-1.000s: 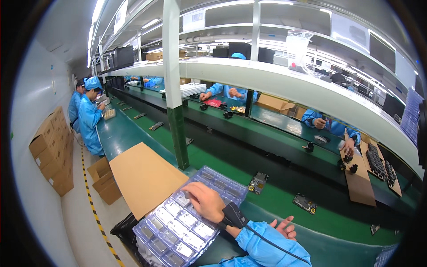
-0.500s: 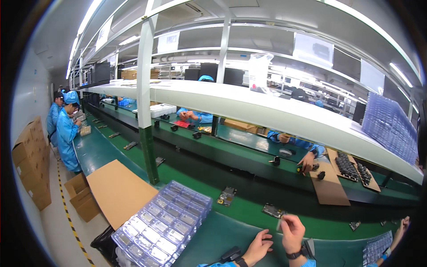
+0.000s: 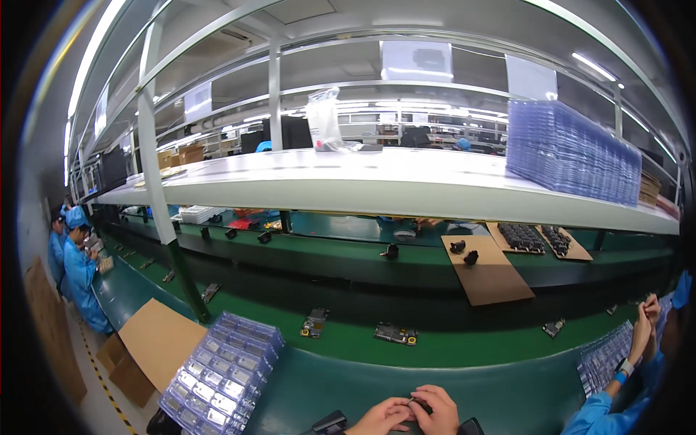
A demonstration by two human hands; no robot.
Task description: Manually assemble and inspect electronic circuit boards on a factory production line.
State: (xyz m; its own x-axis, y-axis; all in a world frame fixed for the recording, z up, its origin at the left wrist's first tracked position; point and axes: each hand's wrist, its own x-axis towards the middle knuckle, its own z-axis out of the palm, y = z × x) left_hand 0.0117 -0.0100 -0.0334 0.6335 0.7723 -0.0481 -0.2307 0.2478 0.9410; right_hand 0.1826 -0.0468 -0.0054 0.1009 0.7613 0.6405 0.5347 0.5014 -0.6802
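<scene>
My left hand (image 3: 381, 419) and my right hand (image 3: 437, 412) meet at the bottom middle, fingertips pinched together around a small thin piece (image 3: 411, 400). Most of that piece is hidden by my fingers, so its kind is not clear. Just beyond my hands, a circuit board (image 3: 396, 333) lies on the green belt (image 3: 464, 350), with another circuit board (image 3: 315, 323) to its left. On the left of my bench stands a stack of clear plastic trays (image 3: 221, 373), their pockets filled with small flat light-coloured parts.
A cardboard sheet (image 3: 161, 341) lies left of the trays. A co-worker's hands (image 3: 645, 322) are raised at the right, near another tray stack (image 3: 605, 359). Overhead runs a white shelf (image 3: 348, 192) on a post (image 3: 163, 196). Black parts (image 3: 520, 238) lie on cardboard across the belt.
My hands, apart before with the thin piece in my right hand, have come together around it. The view has turned right, and the co-worker's hands at the right show more fully.
</scene>
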